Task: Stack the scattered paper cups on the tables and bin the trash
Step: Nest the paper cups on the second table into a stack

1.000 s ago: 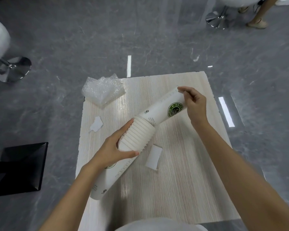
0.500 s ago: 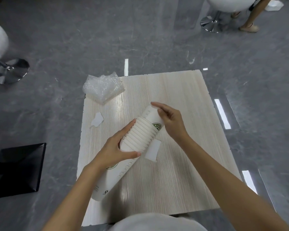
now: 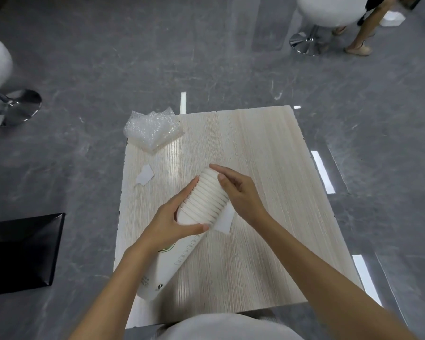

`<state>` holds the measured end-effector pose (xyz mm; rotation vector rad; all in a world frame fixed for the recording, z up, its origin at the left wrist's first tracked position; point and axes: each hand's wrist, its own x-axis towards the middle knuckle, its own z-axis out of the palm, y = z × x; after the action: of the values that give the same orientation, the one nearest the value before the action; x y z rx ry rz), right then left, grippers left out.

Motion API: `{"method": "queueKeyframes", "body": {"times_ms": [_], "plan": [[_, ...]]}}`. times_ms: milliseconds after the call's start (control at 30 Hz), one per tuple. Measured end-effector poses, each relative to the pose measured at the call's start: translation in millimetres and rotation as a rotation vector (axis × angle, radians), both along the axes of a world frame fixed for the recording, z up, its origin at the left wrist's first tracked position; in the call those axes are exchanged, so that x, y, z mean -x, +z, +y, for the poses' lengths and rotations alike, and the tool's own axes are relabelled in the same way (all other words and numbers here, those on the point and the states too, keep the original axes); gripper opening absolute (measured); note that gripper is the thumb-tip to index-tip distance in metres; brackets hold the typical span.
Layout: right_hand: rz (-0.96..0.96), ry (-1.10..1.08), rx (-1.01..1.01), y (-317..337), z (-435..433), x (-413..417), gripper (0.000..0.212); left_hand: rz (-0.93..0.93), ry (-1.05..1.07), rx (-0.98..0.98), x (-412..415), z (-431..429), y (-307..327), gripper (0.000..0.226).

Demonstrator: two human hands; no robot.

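A long stack of white paper cups [image 3: 201, 204] lies tilted above the light wooden table [image 3: 268, 168], its many rims bunched at the far end and its base near the table's front left. My left hand [image 3: 172, 222] grips the stack just below the rims. My right hand [image 3: 238, 192] presses on the far end of the rims, fingers curled over the top cup. A crumpled piece of bubble wrap [image 3: 153, 130] sits on the table's far left corner. A small white paper scrap [image 3: 144, 178] lies on the left side. A second white scrap [image 3: 224, 220] shows under the stack.
A black square bin [image 3: 22, 251] stands on the grey floor left of the table. Chrome stool bases stand at far left [image 3: 14, 107] and far right [image 3: 304, 42]. A person's legs [image 3: 363, 33] show at the top right.
My right hand has pushed the sticking-out cups down into the stack, so their green logo is no longer seen and the stack is shorter. My left hand has kept its hold.
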<state>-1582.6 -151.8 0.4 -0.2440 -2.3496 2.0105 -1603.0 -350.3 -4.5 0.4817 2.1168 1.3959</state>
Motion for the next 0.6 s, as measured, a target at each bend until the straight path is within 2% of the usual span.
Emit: {"method": "queueKeyframes", "body": {"times_ms": [200, 333, 467, 600], "plan": [[-0.016, 0.087, -0.116, 7.8, -4.4, -0.3, 0.033, 0.014, 0.044, -0.045, -5.8, -3.9, -6.9, 0.101], [0.017, -0.006, -0.197, 13.1, -4.2, 0.2, 0.05, -0.004, 0.098, -0.121, 1.4, -1.4, -2.5, 0.104], [-0.07, -0.005, -0.13, 13.0, -7.6, -3.4, 0.074, 0.033, 0.162, -0.174, 9.5, -2.0, 4.8, 0.106], [-0.116, 0.068, -0.044, 8.7, -16.7, -6.6, 0.087, 0.045, 0.22, -0.207, 15.9, -2.2, 12.5, 0.105]]}}
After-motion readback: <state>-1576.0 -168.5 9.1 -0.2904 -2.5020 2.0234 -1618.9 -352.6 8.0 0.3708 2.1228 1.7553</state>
